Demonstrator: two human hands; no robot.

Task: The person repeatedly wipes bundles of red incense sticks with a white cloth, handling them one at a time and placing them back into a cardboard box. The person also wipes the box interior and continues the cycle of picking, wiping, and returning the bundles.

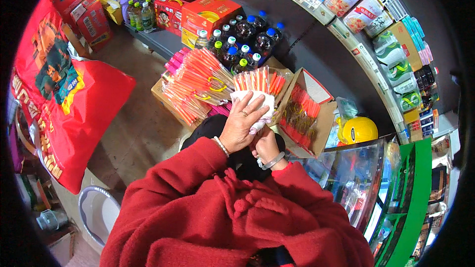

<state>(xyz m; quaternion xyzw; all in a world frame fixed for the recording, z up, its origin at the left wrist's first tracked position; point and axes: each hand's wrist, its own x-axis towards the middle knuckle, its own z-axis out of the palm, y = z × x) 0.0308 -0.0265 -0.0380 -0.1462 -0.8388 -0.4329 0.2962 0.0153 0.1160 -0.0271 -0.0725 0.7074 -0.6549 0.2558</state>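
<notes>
My left hand (239, 122), with a ring and a bead bracelet, presses a white cloth (264, 100) around a bundle of orange-and-white sticks (256, 80) in clear plastic. Its fingers lie along the cloth. Just below it, my right hand (266, 146) is closed around the lower end of the bundle, a pale bangle at the wrist; what sits inside its grip is mostly hidden. To the left, many similar orange stick bundles (198, 76) lie piled on a cardboard box. An open carton (303, 113) to the right holds more orange sticks with dark ends.
Dark drink bottles (245, 29) and red-and-yellow cartons (210, 15) stand behind the bundles. A large red bag (94, 104) is at the left, above a pale basin (99, 212). A yellow helmet (360, 130) sits by a glass case (346, 168). Stocked shelves (346, 34) curve along the right.
</notes>
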